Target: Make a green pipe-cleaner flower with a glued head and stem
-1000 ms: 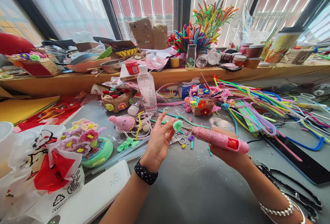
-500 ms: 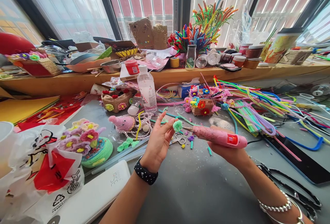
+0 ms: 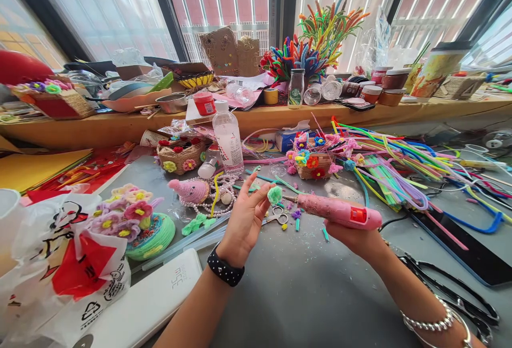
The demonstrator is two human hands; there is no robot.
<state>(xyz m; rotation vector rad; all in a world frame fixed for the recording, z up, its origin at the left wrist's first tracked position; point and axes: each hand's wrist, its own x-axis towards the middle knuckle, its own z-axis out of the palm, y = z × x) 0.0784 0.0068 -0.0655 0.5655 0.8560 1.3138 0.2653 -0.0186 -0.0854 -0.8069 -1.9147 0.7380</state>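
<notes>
My left hand (image 3: 245, 220) is raised over the grey table (image 3: 304, 289), thumb and forefinger pinching a small green fuzzy flower (image 3: 274, 195), the other fingers spread. A black dotted watch sits on that wrist. My right hand (image 3: 352, 237) grips a pink hot glue gun (image 3: 338, 212) from below, and its nozzle points left, almost touching the green flower. Small scissors (image 3: 278, 216) and scraps of pipe cleaner lie on the table just beneath the flower.
A plastic water bottle (image 3: 228, 137), two woven baskets of tiny flowers (image 3: 181, 157) (image 3: 314, 162), a pink knitted bird (image 3: 190, 190) on pearl beads and a heap of coloured pipe cleaners (image 3: 400, 161) crowd the far side. A white plastic bag (image 3: 68, 262) and white box (image 3: 148, 300) lie left.
The glue gun and my right hand have edged slightly left and up, closer to the green flower. My left hand has barely moved.
</notes>
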